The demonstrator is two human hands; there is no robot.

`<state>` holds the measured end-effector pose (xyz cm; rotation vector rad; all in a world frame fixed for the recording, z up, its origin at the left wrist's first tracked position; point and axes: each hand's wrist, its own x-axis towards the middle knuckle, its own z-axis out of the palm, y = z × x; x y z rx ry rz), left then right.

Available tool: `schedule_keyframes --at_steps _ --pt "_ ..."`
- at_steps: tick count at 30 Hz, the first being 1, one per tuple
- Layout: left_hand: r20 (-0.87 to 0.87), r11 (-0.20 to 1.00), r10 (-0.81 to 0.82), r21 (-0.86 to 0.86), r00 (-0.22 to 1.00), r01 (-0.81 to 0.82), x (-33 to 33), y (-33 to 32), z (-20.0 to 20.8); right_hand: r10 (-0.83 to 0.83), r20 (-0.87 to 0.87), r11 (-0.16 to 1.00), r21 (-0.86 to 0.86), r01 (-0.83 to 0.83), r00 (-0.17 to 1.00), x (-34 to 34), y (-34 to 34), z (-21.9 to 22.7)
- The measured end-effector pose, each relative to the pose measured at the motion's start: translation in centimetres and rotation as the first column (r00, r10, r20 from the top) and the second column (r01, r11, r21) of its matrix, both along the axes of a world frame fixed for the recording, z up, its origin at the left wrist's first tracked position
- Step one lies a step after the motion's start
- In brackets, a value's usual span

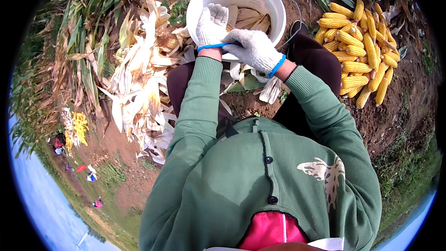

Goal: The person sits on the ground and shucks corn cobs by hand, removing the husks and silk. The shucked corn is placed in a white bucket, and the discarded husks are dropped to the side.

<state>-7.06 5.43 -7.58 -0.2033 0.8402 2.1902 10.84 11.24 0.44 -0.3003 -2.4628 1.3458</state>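
My left hand (213,25) wears a white knit glove with a blue cuff. Its palm faces up and the fingers are stretched out over the near left part of a white bucket (275,11). My right hand (254,49), gloved the same way, is closed at the left wrist. Its fingers pinch the blue cuff (211,46) of the left glove, which looks pulled toward the right; the fingertips are partly hidden. Inside the bucket lie several corn ears in dry husks (248,18), partly covered by my hands.
Husked yellow corn ears (357,49) are heaped on the soil at the right. Loose pale husks (144,74) cover the ground at the left, beside standing corn stalks (88,32). A wire handle (297,7) hangs off the bucket's right side. My knees flank the bucket.
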Motion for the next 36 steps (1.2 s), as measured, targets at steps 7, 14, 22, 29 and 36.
schedule_keyframes --at_steps 7,14,22,29,36 --pt "-0.238 0.997 0.062 -0.028 0.969 -0.071 -7.0 -3.4 7.0 -0.272 0.335 0.952 0.231 0.201 0.902 -0.4 5.7 -4.2" --pt "-0.19 0.999 -0.004 0.044 0.982 0.012 -6.7 -2.8 4.4 -0.049 0.474 0.94 0.32 -0.12 0.879 -5.2 1.5 -6.6" --pt "-0.22 0.974 -0.167 -0.188 0.961 0.126 -8.7 -2.0 5.4 0.131 0.493 0.799 0.461 -0.386 0.86 -12.8 -2.3 -12.0" --pt "-0.254 0.981 -0.196 -0.048 0.947 0.19 -9.3 -2.5 4.2 -0.03 0.62 0.858 0.418 -0.298 0.784 -11.3 -0.5 -9.4" --pt "-0.699 0.92 -0.377 -0.357 0.608 0.16 -6.6 -2.4 7.5 -0.328 0.384 0.867 0.485 0.114 0.863 -7.8 11.5 -9.3"
